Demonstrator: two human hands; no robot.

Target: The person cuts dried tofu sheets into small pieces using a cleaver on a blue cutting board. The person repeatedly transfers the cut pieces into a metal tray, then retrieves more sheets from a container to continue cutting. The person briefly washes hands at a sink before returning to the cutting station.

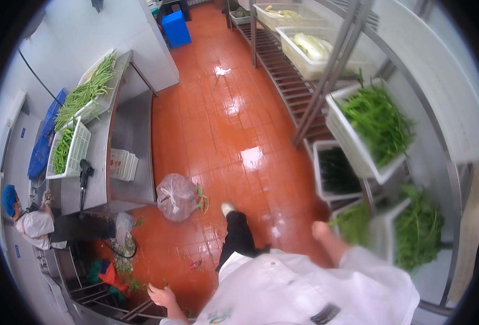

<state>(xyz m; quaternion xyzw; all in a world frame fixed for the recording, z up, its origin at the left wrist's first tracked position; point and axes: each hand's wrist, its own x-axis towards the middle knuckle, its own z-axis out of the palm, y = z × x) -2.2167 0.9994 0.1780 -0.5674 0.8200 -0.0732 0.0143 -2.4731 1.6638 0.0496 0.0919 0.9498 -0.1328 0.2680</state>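
Observation:
My left hand (pixel 162 296) is low in the view, above the wet floor, fingers partly curled. Small bits of green show at its fingertips; I cannot tell whether they are held or lie behind. My right hand (pixel 324 233), blurred, is beside the shelf rack on the right. Nearest it is a white basket of leafy greens (pixel 353 225); whether they touch is unclear. Past that stands another basket of leafy greens (pixel 420 231). Higher up, a white plastic basket of long green vegetables (pixel 375 118) sits tilted in view, with a crate of dark green vegetables (pixel 339 168) below it.
Red tiles (pixel 223 122) run ahead, wet and shiny. A tied clear plastic bag (pixel 177 197) lies on them, with scattered leaf scraps. Left, a steel table (pixel 97 150) bears baskets of green beans (pixel 87 91) and green peppers (pixel 63 150). A person in a blue cap (pixel 34 223) stands at the sink.

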